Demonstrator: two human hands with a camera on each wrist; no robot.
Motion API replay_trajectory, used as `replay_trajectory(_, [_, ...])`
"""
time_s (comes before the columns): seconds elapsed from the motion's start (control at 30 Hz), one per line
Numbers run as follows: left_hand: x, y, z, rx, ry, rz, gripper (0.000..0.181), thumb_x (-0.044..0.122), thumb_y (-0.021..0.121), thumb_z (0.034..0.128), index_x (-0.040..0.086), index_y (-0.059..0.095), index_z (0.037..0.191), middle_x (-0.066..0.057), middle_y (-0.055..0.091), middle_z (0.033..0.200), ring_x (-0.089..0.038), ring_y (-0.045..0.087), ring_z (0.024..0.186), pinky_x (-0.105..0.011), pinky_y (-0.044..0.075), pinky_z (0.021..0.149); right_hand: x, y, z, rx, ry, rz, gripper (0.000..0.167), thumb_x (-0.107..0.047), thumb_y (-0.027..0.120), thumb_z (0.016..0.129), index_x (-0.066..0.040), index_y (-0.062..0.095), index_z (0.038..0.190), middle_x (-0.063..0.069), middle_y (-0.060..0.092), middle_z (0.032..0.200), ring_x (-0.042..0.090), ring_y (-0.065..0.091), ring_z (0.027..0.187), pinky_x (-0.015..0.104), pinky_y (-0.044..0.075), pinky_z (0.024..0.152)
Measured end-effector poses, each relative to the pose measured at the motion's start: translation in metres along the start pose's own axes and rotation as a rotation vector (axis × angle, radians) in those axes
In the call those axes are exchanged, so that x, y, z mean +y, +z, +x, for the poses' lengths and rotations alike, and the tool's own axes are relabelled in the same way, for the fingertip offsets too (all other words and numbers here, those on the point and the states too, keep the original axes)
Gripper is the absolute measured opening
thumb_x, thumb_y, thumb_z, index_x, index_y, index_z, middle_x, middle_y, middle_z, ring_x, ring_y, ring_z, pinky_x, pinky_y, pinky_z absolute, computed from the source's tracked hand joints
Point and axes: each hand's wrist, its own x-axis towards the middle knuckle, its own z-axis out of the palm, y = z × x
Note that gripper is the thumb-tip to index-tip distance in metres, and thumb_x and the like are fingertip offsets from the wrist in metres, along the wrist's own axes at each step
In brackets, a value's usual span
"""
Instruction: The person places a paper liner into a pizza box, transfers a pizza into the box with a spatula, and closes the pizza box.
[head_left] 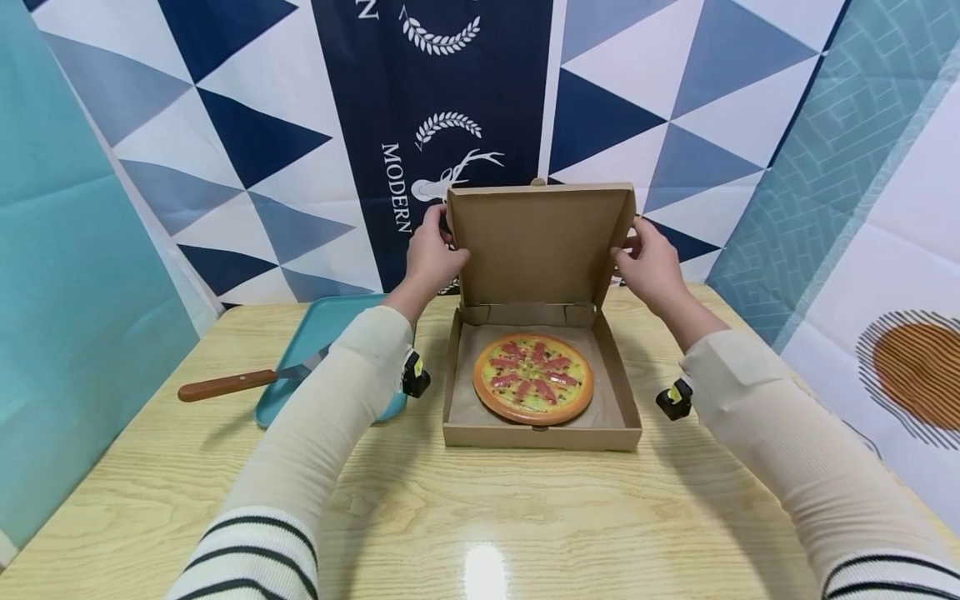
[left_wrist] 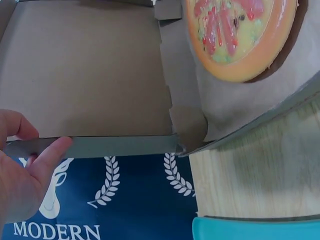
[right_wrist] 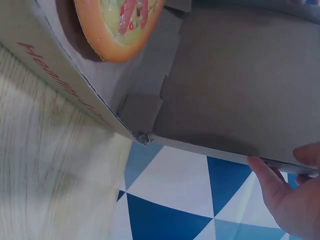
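A brown cardboard pizza box [head_left: 540, 438] stands on the table with its lid [head_left: 542, 246] raised nearly upright. Inside the base lies a round pizza [head_left: 534, 379] with a plain crust and reddish strips on top. My left hand [head_left: 435, 254] grips the lid's left side edge, thumb on the inner side. On the opposite side edge, my right hand [head_left: 651, 260] pinches the lid in the same way. Both wrist views show the thumbs against the lid's side flaps, left hand [left_wrist: 25, 165] and right hand [right_wrist: 292, 195]; some fingers are hidden behind the cardboard.
Left of the box lies a teal tray [head_left: 330, 312], partly covered by my left forearm. A pizza server with a wooden handle [head_left: 228, 385] rests across its left edge. Patterned cloth [head_left: 285, 125] hangs right behind the table [head_left: 420, 517].
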Motion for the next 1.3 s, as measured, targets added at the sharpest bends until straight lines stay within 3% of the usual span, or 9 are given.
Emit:
replay_trajectory(0.2, [0.000, 0.004, -0.006, -0.011, -0.053, -0.142, 0.065, 0.000, 0.064, 0.0803, 0.014, 0.041, 0.140, -0.018, 0.055, 0.107, -0.024, 0.050, 0.089, -0.035, 0.048, 0.076, -0.002, -0.001, -0.003, -0.049, 0.061, 0.187, 0.055, -0.018, 0.040, 0.100, -0.011, 0.030, 0.153, 0.025, 0.052, 0.131, 0.037, 0.056, 0.116, 0.048, 0.048, 0.094])
replay_trajectory(0.4, [0.003, 0.001, -0.012, -0.057, -0.222, -0.563, 0.045, 0.012, 0.042, 0.0933, 0.017, 0.046, 0.138, -0.013, 0.050, 0.103, -0.043, 0.055, 0.088, -0.054, 0.050, 0.082, -0.013, -0.004, -0.008, -0.090, 0.190, 0.564, 0.054, -0.033, 0.034, 0.103, -0.005, 0.030, 0.150, 0.024, 0.037, 0.142, 0.036, 0.043, 0.125, 0.050, 0.036, 0.106])
replay_trajectory(0.47, [0.004, -0.002, -0.012, -0.055, -0.267, -0.629, 0.038, 0.025, 0.040, 0.0989, 0.016, 0.050, 0.134, -0.014, 0.051, 0.102, -0.045, 0.057, 0.090, -0.055, 0.050, 0.085, -0.017, -0.006, -0.009, -0.100, 0.222, 0.654, 0.063, -0.046, 0.036, 0.103, -0.003, 0.029, 0.149, 0.024, 0.030, 0.147, 0.038, 0.037, 0.132, 0.052, 0.031, 0.109])
replay_trajectory(0.57, [0.006, -0.009, -0.012, -0.060, -0.298, -0.639, 0.048, 0.050, 0.041, 0.1006, 0.013, 0.054, 0.127, -0.015, 0.053, 0.103, -0.044, 0.060, 0.094, -0.051, 0.052, 0.086, -0.021, -0.009, -0.012, -0.125, 0.241, 0.733, 0.080, -0.062, 0.035, 0.098, -0.003, 0.023, 0.150, 0.026, 0.020, 0.153, 0.041, 0.026, 0.140, 0.053, 0.024, 0.112])
replay_trajectory(0.7, [0.008, -0.018, -0.012, -0.110, -0.315, -0.638, 0.063, 0.064, 0.044, 0.0945, 0.010, 0.053, 0.126, -0.017, 0.055, 0.107, -0.043, 0.062, 0.100, -0.047, 0.054, 0.085, -0.024, -0.012, -0.014, -0.162, 0.268, 0.813, 0.080, -0.066, 0.040, 0.094, -0.006, 0.027, 0.145, 0.026, 0.013, 0.156, 0.044, 0.018, 0.143, 0.054, 0.019, 0.114])
replay_trajectory(0.83, [0.006, -0.023, -0.011, -0.163, -0.323, -0.668, 0.058, 0.056, 0.055, 0.0937, 0.008, 0.051, 0.126, -0.019, 0.052, 0.112, -0.044, 0.061, 0.101, -0.049, 0.052, 0.087, -0.027, -0.015, -0.015, -0.170, 0.318, 0.856, 0.079, -0.064, 0.050, 0.091, -0.010, 0.028, 0.144, 0.025, 0.009, 0.157, 0.045, 0.017, 0.143, 0.056, 0.020, 0.112])
replay_trajectory(1.0, [0.002, -0.027, -0.012, -0.217, -0.299, -0.699, 0.047, 0.042, 0.061, 0.0943, 0.006, 0.051, 0.122, -0.016, 0.051, 0.115, -0.051, 0.060, 0.103, -0.052, 0.050, 0.090, -0.030, -0.017, -0.014, -0.169, 0.366, 0.868, 0.088, -0.058, 0.056, 0.091, -0.020, 0.011, 0.156, 0.022, 0.002, 0.158, 0.045, 0.014, 0.143, 0.058, 0.020, 0.111])
replay_trajectory(1.1, [0.001, -0.029, -0.013, -0.240, -0.285, -0.707, 0.040, 0.036, 0.063, 0.0943, 0.005, 0.050, 0.118, -0.013, 0.048, 0.124, -0.052, 0.059, 0.105, -0.052, 0.050, 0.090, -0.031, -0.016, -0.014, -0.164, 0.356, 0.862, 0.075, -0.051, 0.059, 0.092, -0.023, 0.023, 0.151, 0.020, 0.007, 0.157, 0.043, 0.015, 0.143, 0.058, 0.021, 0.111])
replay_trajectory(1.3, [0.000, -0.032, -0.016, -0.257, -0.280, -0.706, 0.033, 0.027, 0.064, 0.0943, 0.005, 0.049, 0.114, -0.013, 0.045, 0.137, -0.050, 0.060, 0.104, -0.051, 0.049, 0.091, -0.030, -0.012, -0.017, -0.152, 0.289, 0.860, 0.036, -0.041, 0.060, 0.095, -0.021, 0.047, 0.122, 0.021, 0.022, 0.151, 0.046, 0.021, 0.140, 0.060, 0.022, 0.110])
